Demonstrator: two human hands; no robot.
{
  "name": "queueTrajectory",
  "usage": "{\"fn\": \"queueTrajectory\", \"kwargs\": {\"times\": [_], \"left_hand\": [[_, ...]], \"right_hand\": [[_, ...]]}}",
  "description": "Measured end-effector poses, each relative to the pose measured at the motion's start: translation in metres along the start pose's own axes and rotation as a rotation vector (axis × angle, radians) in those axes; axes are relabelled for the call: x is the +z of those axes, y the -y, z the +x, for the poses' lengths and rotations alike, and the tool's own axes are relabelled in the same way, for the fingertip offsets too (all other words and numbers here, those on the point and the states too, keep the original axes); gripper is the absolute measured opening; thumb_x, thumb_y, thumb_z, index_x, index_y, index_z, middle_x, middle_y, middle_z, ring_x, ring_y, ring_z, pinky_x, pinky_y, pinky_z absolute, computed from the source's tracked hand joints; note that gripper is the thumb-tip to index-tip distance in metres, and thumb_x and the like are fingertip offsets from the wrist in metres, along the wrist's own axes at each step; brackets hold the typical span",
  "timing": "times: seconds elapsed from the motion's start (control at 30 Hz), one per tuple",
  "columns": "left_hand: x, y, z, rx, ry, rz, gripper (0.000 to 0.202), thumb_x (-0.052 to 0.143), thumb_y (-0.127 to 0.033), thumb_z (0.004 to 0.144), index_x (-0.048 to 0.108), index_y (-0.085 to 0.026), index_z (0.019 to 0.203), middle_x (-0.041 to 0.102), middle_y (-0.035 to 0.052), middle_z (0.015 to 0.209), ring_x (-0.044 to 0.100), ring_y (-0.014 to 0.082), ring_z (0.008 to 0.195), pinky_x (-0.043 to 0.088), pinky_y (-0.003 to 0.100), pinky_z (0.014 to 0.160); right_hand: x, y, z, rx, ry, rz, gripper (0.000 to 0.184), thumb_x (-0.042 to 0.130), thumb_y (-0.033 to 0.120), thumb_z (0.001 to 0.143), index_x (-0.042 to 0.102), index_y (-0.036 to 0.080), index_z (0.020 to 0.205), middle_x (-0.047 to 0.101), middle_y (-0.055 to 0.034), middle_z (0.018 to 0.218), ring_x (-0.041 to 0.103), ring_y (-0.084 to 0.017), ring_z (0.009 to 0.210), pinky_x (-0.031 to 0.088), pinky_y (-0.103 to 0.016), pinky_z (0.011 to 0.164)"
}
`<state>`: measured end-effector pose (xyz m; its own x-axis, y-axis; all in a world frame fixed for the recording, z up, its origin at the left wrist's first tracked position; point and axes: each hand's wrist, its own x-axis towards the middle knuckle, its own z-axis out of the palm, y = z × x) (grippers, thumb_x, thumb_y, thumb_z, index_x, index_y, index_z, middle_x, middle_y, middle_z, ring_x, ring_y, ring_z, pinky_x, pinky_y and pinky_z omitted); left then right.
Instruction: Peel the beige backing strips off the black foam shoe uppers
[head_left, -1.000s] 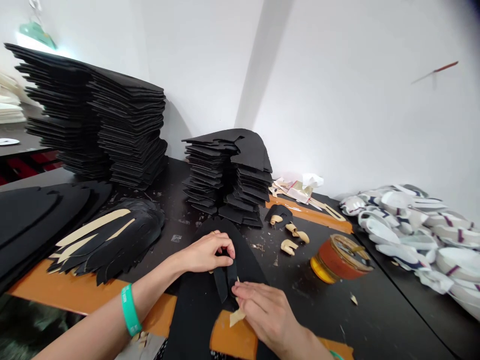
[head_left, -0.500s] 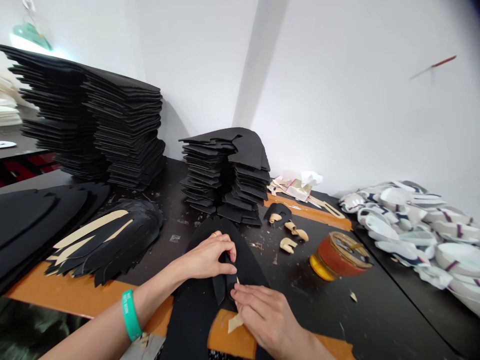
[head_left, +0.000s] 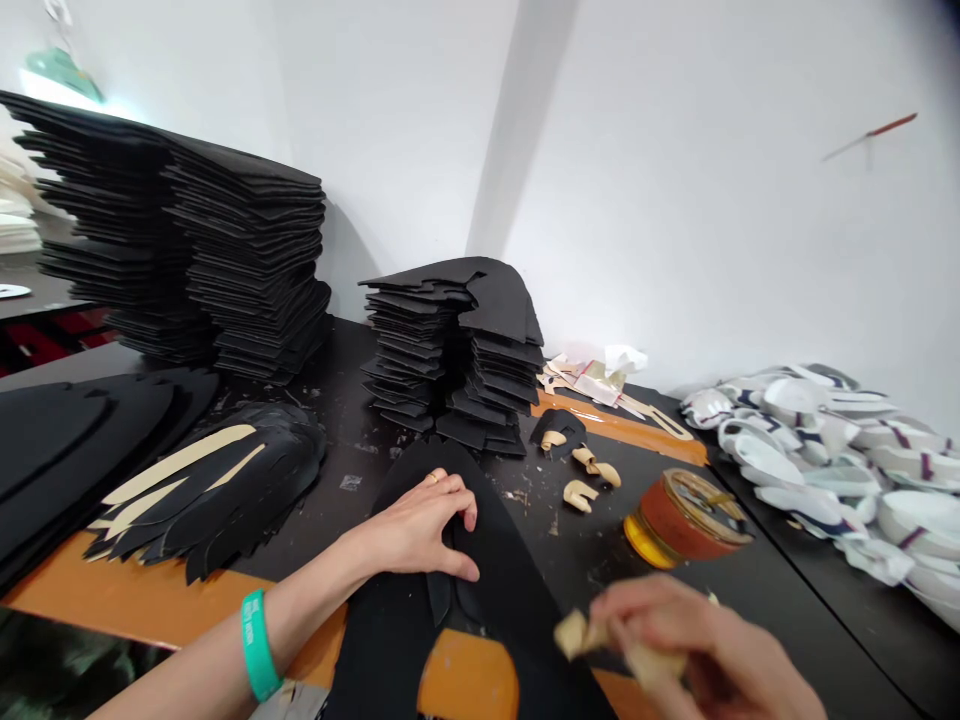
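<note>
Swinging rightward off the panel, the right hand [head_left: 697, 650] is pinching a curled beige strip [head_left: 574, 635] between fingers and thumb. The left hand [head_left: 420, 530] is resting half-curled, gripping nothing, on a black foam panel [head_left: 390, 640], which is lying on the dark table [head_left: 750, 620], its long axis running away from the person, rounded tip pointing toward the foam stacks [head_left: 450, 350].

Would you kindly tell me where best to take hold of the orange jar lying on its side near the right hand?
Grip the orange body of the jar from above on the near side. It lies on its side, so fingers can likely curl over the round body, away from the metal lid and the curled beige scraps.
</note>
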<state>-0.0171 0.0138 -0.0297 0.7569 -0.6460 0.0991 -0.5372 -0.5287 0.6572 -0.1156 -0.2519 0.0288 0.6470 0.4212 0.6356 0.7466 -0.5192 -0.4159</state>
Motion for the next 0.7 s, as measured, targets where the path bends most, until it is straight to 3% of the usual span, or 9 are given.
{"fn": "queueTrajectory", "kwargs": {"times": [0.07, 0.17, 0.23, 0.3, 0.4, 0.47, 0.53, 0.63, 0.7], "left_hand": [[-0.001, -0.002, -0.001, 0.006, 0.004, 0.003, 0.053, 0.08, -0.056, 0.058, 0.057, -0.022, 0.091, 0.05, 0.001, 0.097, 0.043, 0.0207, 0.093, 0.036, 0.03, 0.087], [-0.011, -0.004, -0.007, 0.049, 0.066, -0.06, 0.065, 0.083, -0.059, 0.049, 0.06, -0.024, 0.098, 0.052, 0.0022, 0.104, 0.045, 0.0227, 0.098, 0.036, 0.034, 0.094], [-0.022, -0.004, -0.012, 0.121, 0.154, -0.155, 0.071, 0.086, -0.054, 0.047, 0.06, -0.028, 0.108, 0.053, 0.0026, 0.115, 0.045, 0.0242, 0.107, 0.037, 0.035, 0.098], [-0.032, -0.003, -0.017, 0.192, 0.222, -0.235, 0.078, 0.089, -0.046, 0.046, 0.059, -0.032, 0.117, 0.049, 0.0023, 0.127, 0.043, 0.0247, 0.118, 0.035, 0.035, 0.105], [-0.036, 0.003, -0.019, 0.203, 0.214, -0.272, 0.065, 0.087, -0.044, 0.053, 0.064, -0.032, 0.113, 0.049, 0.0023, 0.131, 0.042, 0.0239, 0.123, 0.033, 0.035, 0.107], [-0.03, 0.01, -0.013, 0.111, 0.132, -0.347, 0.042, 0.076, -0.05, 0.069, 0.069, -0.026, 0.103, 0.058, 0.0042, 0.121, 0.051, 0.0214, 0.113, 0.038, 0.034, 0.103], [-0.023, 0.019, -0.005, -0.048, 0.022, -0.522, 0.04, 0.06, -0.053, 0.081, 0.069, -0.019, 0.099, 0.064, 0.0065, 0.107, 0.057, 0.0188, 0.1, 0.043, 0.033, 0.095], [-0.018, 0.032, 0.004, -0.229, -0.067, -0.817, 0.048, 0.052, -0.055, 0.086, 0.067, -0.012, 0.102, 0.067, 0.0084, 0.099, 0.06, 0.0186, 0.094, 0.047, 0.032, 0.089], [-0.018, 0.038, 0.007, -0.246, -0.066, -0.906, 0.048, 0.051, -0.054, 0.087, 0.068, -0.012, 0.102, 0.068, 0.0082, 0.099, 0.06, 0.0191, 0.097, 0.046, 0.032, 0.092]], "right_hand": [[-0.001, -0.023, 0.004, 0.16, -0.079, -0.241, 0.027, 0.052, 0.019, 0.09, 0.052, 0.028, 0.116, 0.071, -0.0062, 0.1, 0.071, -0.02, 0.088, 0.06, -0.029, 0.072], [0.013, -0.067, 0.006, 0.252, 0.135, -0.562, 0.055, 0.043, 0.021, 0.089, 0.033, 0.018, 0.143, 0.058, -0.0147, 0.131, 0.057, -0.031, 0.119, 0.056, -0.044, 0.087], [0.024, -0.091, 0.005, 0.212, 0.18, -0.73, 0.056, 0.047, 0.026, 0.087, 0.038, 0.011, 0.141, 0.048, -0.0226, 0.138, 0.042, -0.041, 0.13, 0.047, -0.059, 0.094], [0.032, -0.104, 0.006, 0.177, 0.186, -0.803, 0.048, 0.051, 0.028, 0.087, 0.049, 0.01, 0.131, 0.042, -0.0257, 0.142, 0.036, -0.046, 0.133, 0.044, -0.063, 0.094], [0.04, -0.098, 0.012, 0.16, 0.166, -0.71, 0.03, 0.05, 0.024, 0.09, 0.059, 0.015, 0.117, 0.048, -0.0207, 0.138, 0.05, -0.038, 0.123, 0.05, -0.055, 0.091], [0.047, -0.081, 0.018, 0.153, 0.156, -0.533, 0.021, 0.049, 0.022, 0.092, 0.062, 0.02, 0.108, 0.058, -0.0139, 0.125, 0.06, -0.028, 0.11, 0.054, -0.045, 0.089], [0.06, -0.061, 0.026, 0.119, 0.167, -0.342, 0.016, 0.049, 0.02, 0.093, 0.062, 0.023, 0.102, 0.062, -0.0085, 0.111, 0.063, -0.021, 0.099, 0.055, -0.036, 0.085], [0.087, -0.036, 0.038, 0.026, 0.23, -0.236, 0.022, 0.052, 0.018, 0.091, 0.06, 0.024, 0.11, 0.061, -0.0067, 0.101, 0.062, -0.019, 0.091, 0.055, -0.033, 0.08], [0.106, -0.026, 0.048, -0.005, 0.288, -0.265, 0.033, 0.055, 0.017, 0.089, 0.055, 0.024, 0.121, 0.059, -0.0066, 0.1, 0.06, -0.021, 0.089, 0.055, -0.035, 0.076]]}}
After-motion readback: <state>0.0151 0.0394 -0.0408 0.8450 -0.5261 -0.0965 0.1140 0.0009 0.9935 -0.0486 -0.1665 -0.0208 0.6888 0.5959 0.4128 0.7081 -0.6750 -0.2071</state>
